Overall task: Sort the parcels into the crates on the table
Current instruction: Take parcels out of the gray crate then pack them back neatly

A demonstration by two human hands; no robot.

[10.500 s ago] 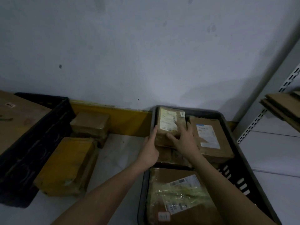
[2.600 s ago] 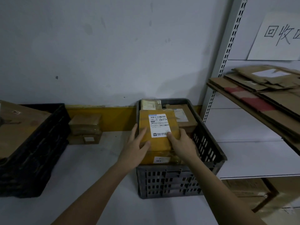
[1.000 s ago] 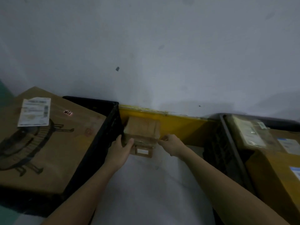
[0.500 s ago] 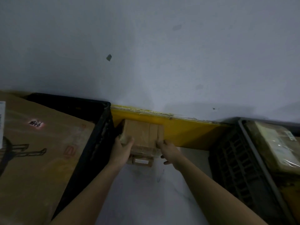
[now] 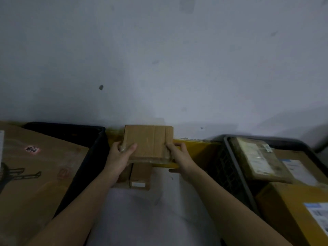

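A small taped brown parcel (image 5: 148,142) is held up off the table between both hands. My left hand (image 5: 120,155) grips its left edge with the thumb on top. Gripping the right edge is my right hand (image 5: 179,155). Directly below the lifted parcel a second small brown parcel (image 5: 139,176) with a white label lies on the white table (image 5: 150,213). A black crate (image 5: 88,157) stands at the left, a grey crate (image 5: 237,174) at the right.
A large cardboard box (image 5: 35,174) fills the black crate. The grey crate holds a taped parcel (image 5: 257,158), a labelled brown parcel (image 5: 300,167) and a yellow parcel (image 5: 291,210). A yellow bar (image 5: 195,148) runs along the grey wall behind.
Both hands have lifted the upper small parcel off the one beneath it, which stays on the table. The view has shifted right, bringing the grey crate's parcels back in.
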